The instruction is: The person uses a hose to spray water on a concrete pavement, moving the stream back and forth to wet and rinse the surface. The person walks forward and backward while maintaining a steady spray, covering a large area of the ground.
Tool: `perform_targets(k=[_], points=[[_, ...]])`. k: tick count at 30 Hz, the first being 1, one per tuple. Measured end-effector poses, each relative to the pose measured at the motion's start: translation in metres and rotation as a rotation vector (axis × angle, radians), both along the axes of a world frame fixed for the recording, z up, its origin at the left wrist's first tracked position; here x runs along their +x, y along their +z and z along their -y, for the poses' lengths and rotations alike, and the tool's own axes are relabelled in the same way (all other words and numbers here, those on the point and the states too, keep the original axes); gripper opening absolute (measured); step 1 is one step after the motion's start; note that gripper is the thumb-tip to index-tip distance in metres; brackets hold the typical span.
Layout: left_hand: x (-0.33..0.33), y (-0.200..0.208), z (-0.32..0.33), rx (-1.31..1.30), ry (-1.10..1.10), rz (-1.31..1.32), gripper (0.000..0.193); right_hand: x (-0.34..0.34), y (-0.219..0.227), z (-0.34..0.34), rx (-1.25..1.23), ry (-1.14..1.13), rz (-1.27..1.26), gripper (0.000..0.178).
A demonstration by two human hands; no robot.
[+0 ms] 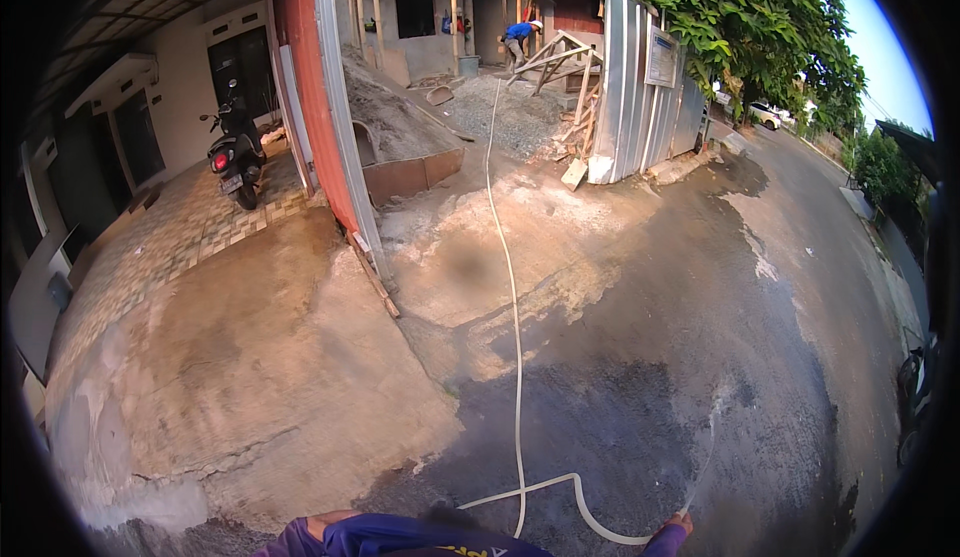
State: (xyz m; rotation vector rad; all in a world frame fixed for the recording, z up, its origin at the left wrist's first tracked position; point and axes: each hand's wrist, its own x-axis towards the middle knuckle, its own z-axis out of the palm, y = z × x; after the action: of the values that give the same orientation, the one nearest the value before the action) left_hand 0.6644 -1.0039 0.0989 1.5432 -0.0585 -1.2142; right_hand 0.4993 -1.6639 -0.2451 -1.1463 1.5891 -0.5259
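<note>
My right hand (682,523) is closed around the end of a cream garden hose (515,347) at the lower right. A thin stream of water (712,439) leaves the hose end and lands on the wet dark asphalt. From there the hose bends in a loop near my body, crosses itself, and runs far back into the building yard. At the lower left a bit of bare skin of my left arm or hand (335,523) shows beside a purple sleeve; its fingers are hidden.
A corrugated metal fence (640,87) and a red metal panel (305,87) flank the yard opening. Inside are a sand heap (385,102), gravel, a wooden trestle (555,62) and a bending person (517,39). A motor scooter (235,152) stands left; a white car (765,115) is far right.
</note>
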Motion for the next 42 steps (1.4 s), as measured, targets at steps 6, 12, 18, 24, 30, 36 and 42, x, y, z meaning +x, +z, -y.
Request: perform_targets(k=[6,12,18,24,30,36,42], points=[[0.044,0.065,0.145,-0.357,-0.303,0.402,0.03,0.001,0.022,0.023,-0.193,0.024,-0.109,0.036],[0.028,0.136,0.213,-0.402,-0.562,0.611,0.03,0.037,0.021,0.003,-0.316,0.137,-0.198,0.034],[0.037,0.217,0.143,-0.209,-0.666,0.645,0.029,0.013,0.017,0.01,-0.386,0.148,-0.275,0.032],[0.031,0.327,0.065,-0.002,-0.642,0.744,0.029,-0.008,0.012,0.019,-0.443,0.107,-0.301,0.031],[-0.014,0.364,0.112,0.0,-0.688,0.777,0.029,0.02,-0.006,-0.004,-0.435,0.186,-0.245,0.029],[-0.042,0.277,0.203,-0.223,-0.881,0.637,0.03,0.037,-0.032,-0.046,-0.498,0.334,-0.194,0.03],[-0.053,0.239,0.242,-0.484,-1.204,0.377,0.03,-0.072,-0.052,-0.085,-0.354,0.103,-0.096,0.048]])
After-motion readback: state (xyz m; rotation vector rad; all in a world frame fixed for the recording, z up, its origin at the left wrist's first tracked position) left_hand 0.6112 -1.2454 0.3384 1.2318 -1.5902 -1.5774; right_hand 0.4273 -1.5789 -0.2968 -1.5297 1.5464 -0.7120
